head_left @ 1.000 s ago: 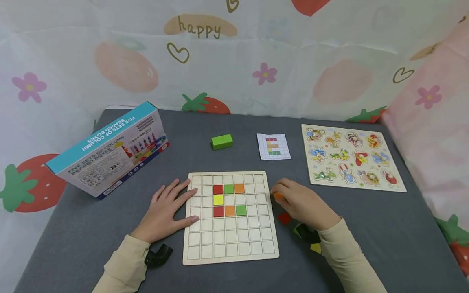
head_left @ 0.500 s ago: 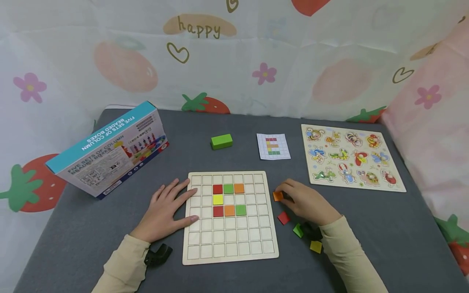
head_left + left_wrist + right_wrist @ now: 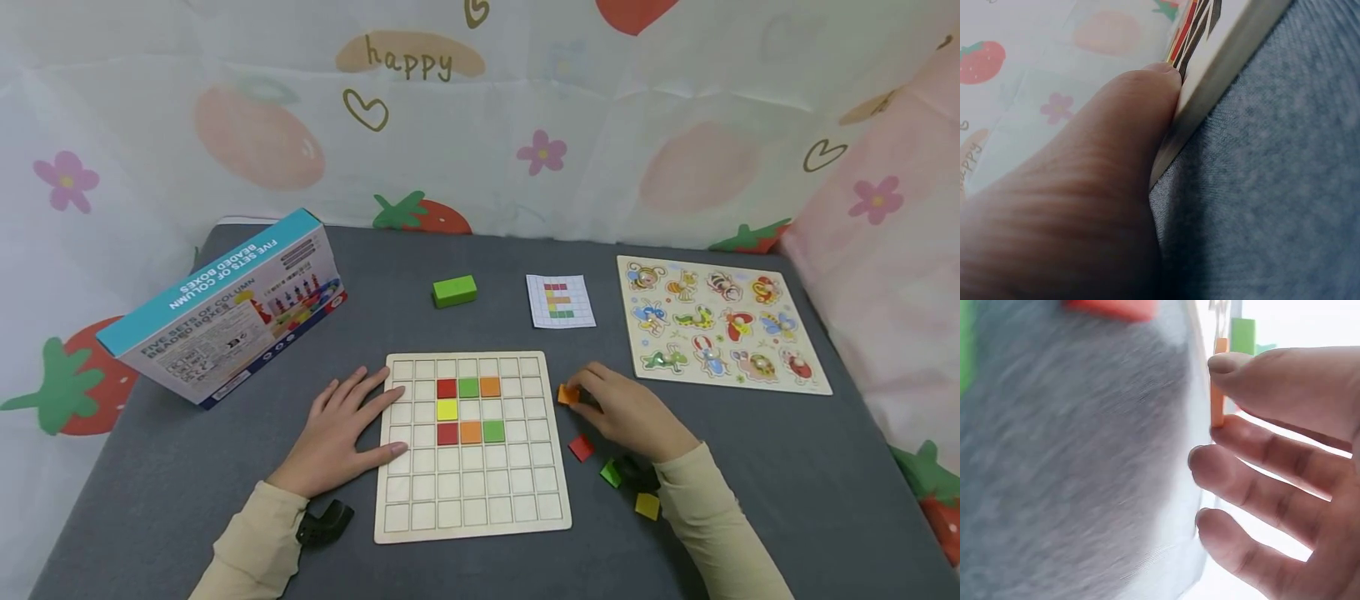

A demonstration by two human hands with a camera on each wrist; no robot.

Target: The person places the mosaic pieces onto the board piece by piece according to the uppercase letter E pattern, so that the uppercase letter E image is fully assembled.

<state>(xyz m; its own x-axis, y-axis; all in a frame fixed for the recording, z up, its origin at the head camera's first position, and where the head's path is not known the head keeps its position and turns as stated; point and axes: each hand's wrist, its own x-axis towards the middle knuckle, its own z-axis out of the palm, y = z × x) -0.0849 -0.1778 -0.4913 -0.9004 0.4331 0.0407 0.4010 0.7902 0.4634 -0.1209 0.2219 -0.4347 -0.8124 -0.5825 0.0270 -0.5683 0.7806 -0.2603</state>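
A square wooden grid board [image 3: 448, 510] lies on the grey table, with red, green, orange and yellow tiles in several of its upper cells. My left hand [image 3: 341, 429] rests with spread fingers on the board's left edge; in the left wrist view the thumb [image 3: 1138, 94] presses on the rim. Just off the board's right edge, my right hand [image 3: 626, 410] pinches an orange tile [image 3: 567, 394]. In the right wrist view that tile stands edge-on between thumb and fingertips. Below this hand lie a loose red tile [image 3: 581, 447], a green tile [image 3: 610, 473] and a yellow tile [image 3: 647, 506].
Beyond the board are a green block [image 3: 454, 291] and a paper card [image 3: 560, 301] printed with a coloured grid pattern. A wooden insect puzzle [image 3: 723, 323] lies at the back right. At the left stands a toy box [image 3: 232, 308]. A printed cloth [image 3: 450, 150] hangs behind the table.
My right hand has turned slightly and the orange tile in its fingers shows more fully. The loose tiles below it are less covered. My left hand has stayed in place.
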